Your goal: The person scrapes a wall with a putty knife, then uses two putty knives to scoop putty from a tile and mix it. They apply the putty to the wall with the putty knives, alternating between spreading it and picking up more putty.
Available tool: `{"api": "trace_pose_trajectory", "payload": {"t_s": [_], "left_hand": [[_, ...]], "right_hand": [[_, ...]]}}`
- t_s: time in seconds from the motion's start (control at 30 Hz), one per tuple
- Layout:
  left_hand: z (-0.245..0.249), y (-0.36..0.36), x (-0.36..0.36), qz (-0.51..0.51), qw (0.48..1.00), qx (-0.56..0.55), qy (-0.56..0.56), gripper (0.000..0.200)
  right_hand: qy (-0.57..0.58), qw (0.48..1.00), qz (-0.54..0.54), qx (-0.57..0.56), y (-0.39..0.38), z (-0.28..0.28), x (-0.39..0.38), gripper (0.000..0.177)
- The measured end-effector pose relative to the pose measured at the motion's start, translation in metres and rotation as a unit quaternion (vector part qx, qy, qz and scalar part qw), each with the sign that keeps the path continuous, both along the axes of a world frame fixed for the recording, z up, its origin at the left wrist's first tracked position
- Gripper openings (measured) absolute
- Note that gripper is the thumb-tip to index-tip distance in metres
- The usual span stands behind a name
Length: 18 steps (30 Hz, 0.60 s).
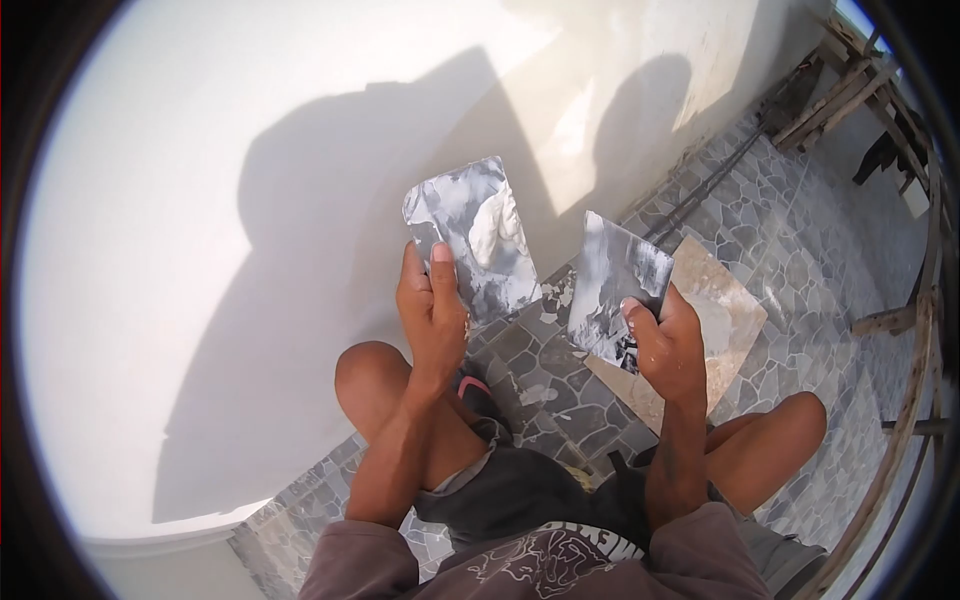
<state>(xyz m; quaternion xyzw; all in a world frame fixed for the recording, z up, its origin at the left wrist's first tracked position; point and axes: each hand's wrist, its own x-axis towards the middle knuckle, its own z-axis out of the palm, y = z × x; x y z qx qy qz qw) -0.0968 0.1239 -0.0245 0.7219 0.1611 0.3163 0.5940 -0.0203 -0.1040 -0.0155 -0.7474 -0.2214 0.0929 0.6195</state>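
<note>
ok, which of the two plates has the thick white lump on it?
The left plate, held in the left hand. The right plate, in the right hand, shows only thin smears.

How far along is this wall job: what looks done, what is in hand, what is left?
Done: the wall ahead looks evenly white and smooth. In hand: the left hand grips the left blade, the right hand the right blade, both smeared with white paste. Left: probably spreading that paste; which patch still needs it cannot be told.
</note>
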Motion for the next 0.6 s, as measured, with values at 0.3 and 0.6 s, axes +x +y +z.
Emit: {"api": "trace_pose_trajectory", "payload": {"t_s": [0.3,0.6], "left_hand": [[-0.02,-0.024,0.003,0.076,0.954,0.288,-0.027,0.011],[-0.036,-0.026,-0.003,-0.004,0.885,0.464,0.034,0.032]], "right_hand": [[-0.01,0.998,-0.029,0.059,0.053,-0.035,-0.032,0.028],[0.003,0.988,-0.068,0.14,0.065,-0.06,-0.025,0.015]]}}
